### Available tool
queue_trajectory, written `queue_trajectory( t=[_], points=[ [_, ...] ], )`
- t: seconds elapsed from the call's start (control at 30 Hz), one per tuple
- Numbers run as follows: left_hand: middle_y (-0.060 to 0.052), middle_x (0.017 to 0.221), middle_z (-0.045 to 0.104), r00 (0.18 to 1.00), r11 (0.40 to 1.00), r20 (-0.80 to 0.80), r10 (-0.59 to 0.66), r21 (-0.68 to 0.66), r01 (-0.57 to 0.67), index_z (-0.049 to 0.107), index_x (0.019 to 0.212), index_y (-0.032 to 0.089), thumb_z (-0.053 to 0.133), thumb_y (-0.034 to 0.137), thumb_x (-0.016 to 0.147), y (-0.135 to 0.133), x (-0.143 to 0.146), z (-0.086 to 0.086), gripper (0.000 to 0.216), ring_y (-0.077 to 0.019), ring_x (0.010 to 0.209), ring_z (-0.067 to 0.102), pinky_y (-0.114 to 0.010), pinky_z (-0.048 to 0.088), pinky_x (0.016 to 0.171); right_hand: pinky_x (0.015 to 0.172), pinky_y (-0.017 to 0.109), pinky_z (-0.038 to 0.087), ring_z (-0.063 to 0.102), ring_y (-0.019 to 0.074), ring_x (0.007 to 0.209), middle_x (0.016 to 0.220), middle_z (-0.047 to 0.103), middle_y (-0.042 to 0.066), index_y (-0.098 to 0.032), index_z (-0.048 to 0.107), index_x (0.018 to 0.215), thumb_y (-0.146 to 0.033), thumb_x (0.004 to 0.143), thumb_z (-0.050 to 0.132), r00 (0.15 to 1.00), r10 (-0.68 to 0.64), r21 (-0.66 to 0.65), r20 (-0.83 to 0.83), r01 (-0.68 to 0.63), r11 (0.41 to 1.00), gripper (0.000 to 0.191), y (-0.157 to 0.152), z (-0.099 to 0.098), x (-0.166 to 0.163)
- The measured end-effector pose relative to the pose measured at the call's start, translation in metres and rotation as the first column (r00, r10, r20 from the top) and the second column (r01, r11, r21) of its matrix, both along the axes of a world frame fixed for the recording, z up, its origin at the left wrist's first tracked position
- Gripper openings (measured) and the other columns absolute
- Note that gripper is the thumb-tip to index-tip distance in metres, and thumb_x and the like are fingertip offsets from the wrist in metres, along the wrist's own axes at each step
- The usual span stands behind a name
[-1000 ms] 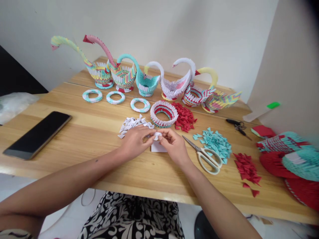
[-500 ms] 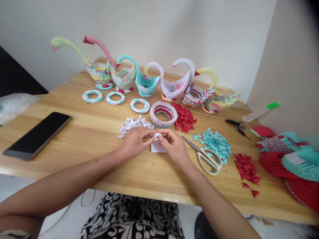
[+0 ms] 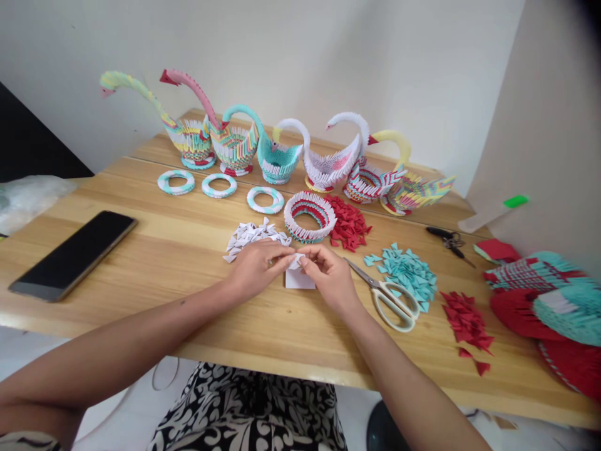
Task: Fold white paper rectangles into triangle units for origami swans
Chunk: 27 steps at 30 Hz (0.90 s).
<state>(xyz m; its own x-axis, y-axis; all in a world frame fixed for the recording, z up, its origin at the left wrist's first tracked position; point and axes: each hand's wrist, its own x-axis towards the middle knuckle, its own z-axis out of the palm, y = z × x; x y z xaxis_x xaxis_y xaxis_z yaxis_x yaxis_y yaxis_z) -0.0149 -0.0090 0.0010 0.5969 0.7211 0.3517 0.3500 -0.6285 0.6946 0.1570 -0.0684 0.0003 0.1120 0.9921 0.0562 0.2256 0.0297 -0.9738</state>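
Clearly, both your hands meet near the middle of the frame, around a small white paper piece. The fingers of your left hand are almost closed, with thumb and fingertips pinching this piece at its left side. The fingers of your right hand pinch it at the right side, also with very little opening. The exact folds are too small to tell.

Just below it in the frame lies a flat white paper on the tabletop; whether the two are touching, I cannot tell. Your left hand is just beside the white folded triangles, and to the right of your right hand rest the scissors.

In my judgement, the piece is very light and rather stiff along a fold, but thin paper bends and creases easily. It is probably not slippery for bare fingers. The good places to hold are its two opposite edges, with soft pressure from the fingertips, because a hard squeeze may leave an unwanted crease.
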Motion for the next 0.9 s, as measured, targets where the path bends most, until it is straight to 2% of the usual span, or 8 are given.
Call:
queue_trajectory(
  t=[0.33, 0.9],
  points=[
    [-0.001, 0.075, 0.069, 1.0, 1.0, 0.009, 0.028, -0.012, -0.028, 0.072, 0.088, 0.02, 0.063, 0.03, 0.085, 0.0007, 0.001, -0.0005, 0.013, -0.014, 0.069, 0.059, -0.024, 0.042, 0.062, 0.062, 0.023, 0.044, 0.057, 0.0135, 0.068, 0.079, 0.065, 0.002, -0.018, 0.067, 0.093, -0.033, 0.081, 0.063, 1.0, -0.008, 0.003, 0.0, 0.008, 1.0, 0.02, -0.001, -0.0014, -0.0004],
    [-0.002, 0.083, 0.073, 0.999, 1.0, 0.047, 0.019, 0.005, -0.019, 0.073, 0.094, 0.021, 0.057, 0.027, 0.09, 0.0, 0.0005, -0.0024, 0.018, -0.0138, 0.072, 0.062, -0.025, 0.044, 0.065, 0.064, 0.024, 0.046, 0.059, 0.0134, 0.07, 0.083, 0.067, 0.002, -0.019, 0.068, 0.097, -0.032, 0.082, 0.062, 1.0, 0.008, 0.012, 0.011, -0.008, 1.0, 0.02, -0.0021, 0.0035, 0.0009]
  ],
)
